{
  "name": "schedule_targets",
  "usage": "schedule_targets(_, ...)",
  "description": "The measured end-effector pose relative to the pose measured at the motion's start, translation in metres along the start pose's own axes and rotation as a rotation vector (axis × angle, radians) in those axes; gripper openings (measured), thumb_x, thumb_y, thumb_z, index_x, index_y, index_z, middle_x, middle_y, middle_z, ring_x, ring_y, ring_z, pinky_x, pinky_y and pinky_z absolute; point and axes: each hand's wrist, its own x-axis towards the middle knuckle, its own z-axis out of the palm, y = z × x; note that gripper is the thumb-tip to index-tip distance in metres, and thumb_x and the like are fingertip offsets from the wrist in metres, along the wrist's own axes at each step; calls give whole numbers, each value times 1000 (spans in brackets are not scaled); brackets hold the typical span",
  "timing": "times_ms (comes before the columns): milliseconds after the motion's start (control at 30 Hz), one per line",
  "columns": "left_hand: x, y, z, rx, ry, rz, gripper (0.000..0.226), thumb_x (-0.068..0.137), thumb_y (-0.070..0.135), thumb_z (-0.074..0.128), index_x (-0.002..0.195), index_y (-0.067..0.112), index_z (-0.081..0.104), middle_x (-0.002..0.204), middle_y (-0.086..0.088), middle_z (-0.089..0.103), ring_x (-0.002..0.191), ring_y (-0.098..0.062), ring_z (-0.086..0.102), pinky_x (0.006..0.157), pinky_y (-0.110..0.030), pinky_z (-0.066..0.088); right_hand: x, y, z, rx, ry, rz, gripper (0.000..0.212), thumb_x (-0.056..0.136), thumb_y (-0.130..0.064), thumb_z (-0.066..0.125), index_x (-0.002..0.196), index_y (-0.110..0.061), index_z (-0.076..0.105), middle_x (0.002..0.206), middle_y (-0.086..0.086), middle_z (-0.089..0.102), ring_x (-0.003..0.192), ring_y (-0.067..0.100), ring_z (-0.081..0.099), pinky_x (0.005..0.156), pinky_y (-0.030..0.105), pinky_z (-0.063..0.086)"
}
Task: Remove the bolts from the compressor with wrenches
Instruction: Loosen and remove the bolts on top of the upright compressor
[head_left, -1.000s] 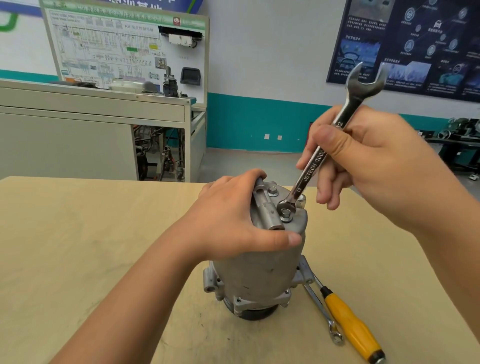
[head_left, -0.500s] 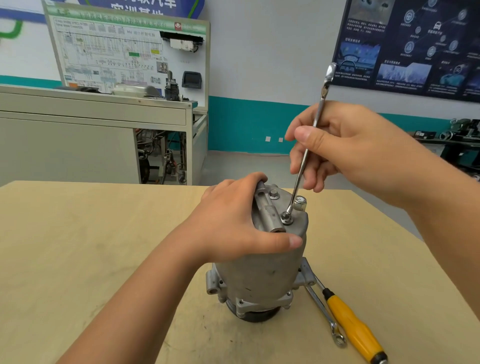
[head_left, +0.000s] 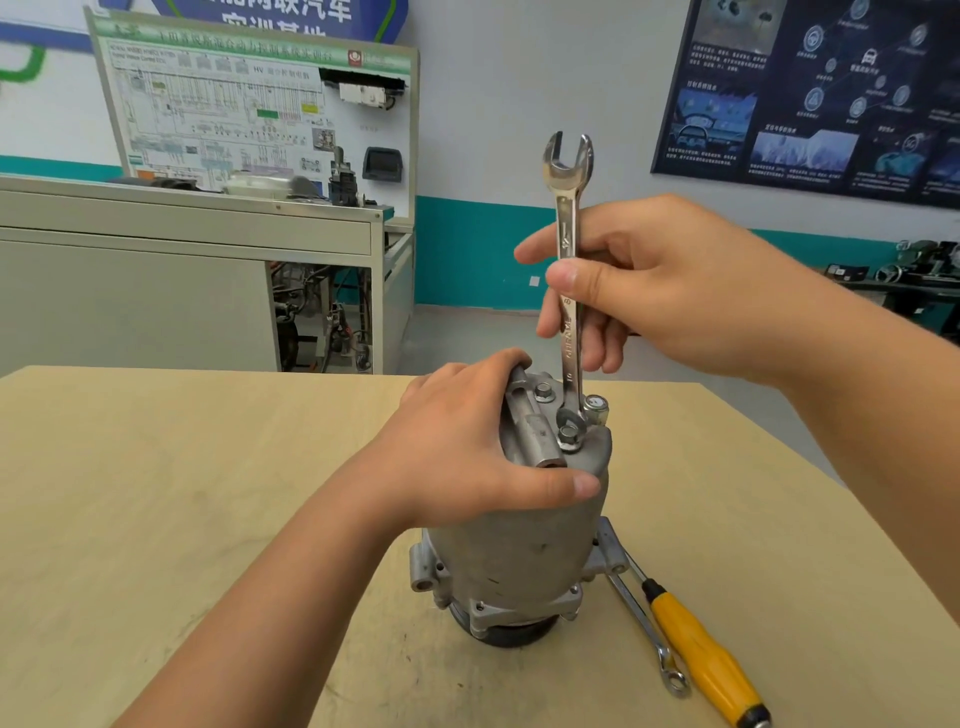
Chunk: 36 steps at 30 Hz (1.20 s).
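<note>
On the worktop (head_left: 156, 519), nearest the person and below the right hand (head_left: 675, 291), a screwdriver (head_left: 701, 660) with a yellow handle lies just beside a spare wrench (head_left: 644, 623). Both lie where they lay a second ago, and the spare wrench runs up to the foot of the compressor (head_left: 519, 561).

The compressor stands on end between the two forearms. The left hand (head_left: 467, 457) is clamped round its top, thumb across the front wall and fingers curled over the far side; this grip has not changed.

Just right of the left thumb sits the near bolt (head_left: 569, 434), and the far bolt (head_left: 543, 391) stands behind it, close to the left fingers. A capped fitting (head_left: 596, 405) stands at the right rim.

The wrench (head_left: 569, 291) has its lower end against the near bolt. The right hand, above the compressor, pinches its shank between thumb and curled fingers. Half a second ago the wrench showed its thin edge and leaned right. Now its broad face is turned this way and it stands almost upright, open end topmost, and the right hand has shifted slightly left.

Beyond the hands, a wiring board (head_left: 260, 104) stands to the left and a dark poster (head_left: 831, 93) hangs to the right.
</note>
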Motion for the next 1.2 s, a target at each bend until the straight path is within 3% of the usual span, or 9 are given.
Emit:
schedule_targets(133, 0, 0, 0, -3, 4, 10, 107, 43, 85, 42, 134, 30, 35, 114, 15, 49, 108, -12, 44, 96, -38, 39, -4, -3, 3, 66, 32, -23, 14, 97, -8, 44, 92, -6, 57, 74, 10, 69, 50, 21, 64, 48, 25, 54)
schedule_targets(367, -1, 0, 0, -10, 6, 10, 107, 43, 85, 43, 134, 30, 34, 111, 15, 48, 106, -13, 43, 97, -39, 39, -7, -4, 6, 157, 21, -33, 19, 97, -4, 43, 86, -1, 58, 68, 6, 69, 47, 15, 60, 45, 24, 50)
schedule_targets(467, 0, 1, -1, -17, 9, 31, 107, 45, 84, 45, 136, 29, 30, 105, 11, 48, 99, -15, 44, 94, -40, 41, -10, -3, 8, 183, 22, -52, 22, 97, -5, 42, 83, -3, 58, 64, 2, 65, 46, 12, 57, 44, 22, 47)
schedule_targets(633, 0, 1, 0, -14, 13, 24, 101, 48, 82, 52, 132, 28, 35, 107, 13, 49, 103, -14, 46, 96, -42, 41, -14, -1, 10, 217, 50, -78, 26, 98, -6, 41, 79, -9, 58, 62, 1, 64, 48, 10, 55, 45, 20, 46)
schedule_targets(833, -1, 0, 0, -7, 21, 17, 101, 44, 85, 43, 128, 28, 39, 102, 15, 46, 101, -14, 46, 93, -40, 42, -19, 1, 14, 230, 69, -96, 23, 88, -23, 41, 77, -9, 56, 64, -1, 62, 49, 7, 50, 47, 17, 41)
schedule_targets(1100, 0, -1, 1, -19, 21, 27, 104, 45, 84, 47, 133, 30, 36, 110, 15, 50, 104, -13, 47, 96, -40, 40, -25, 9, 16, 333, 71, -137, 26, 92, -25, 38, 73, -16, 54, 61, -1, 56, 52, 7, 44, 51, 15, 37)
schedule_targets(1200, 0, -1, 2, 1, 29, 11, 103, 49, 80, 54, 137, 31, 33, 107, 17, 43, 106, -11, 43, 97, -37, 37, -28, 15, 18, 405, 91, -147, 32, 91, -39, 35, 70, -20, 50, 59, -4, 50, 54, 10, 38, 53, 16, 35)
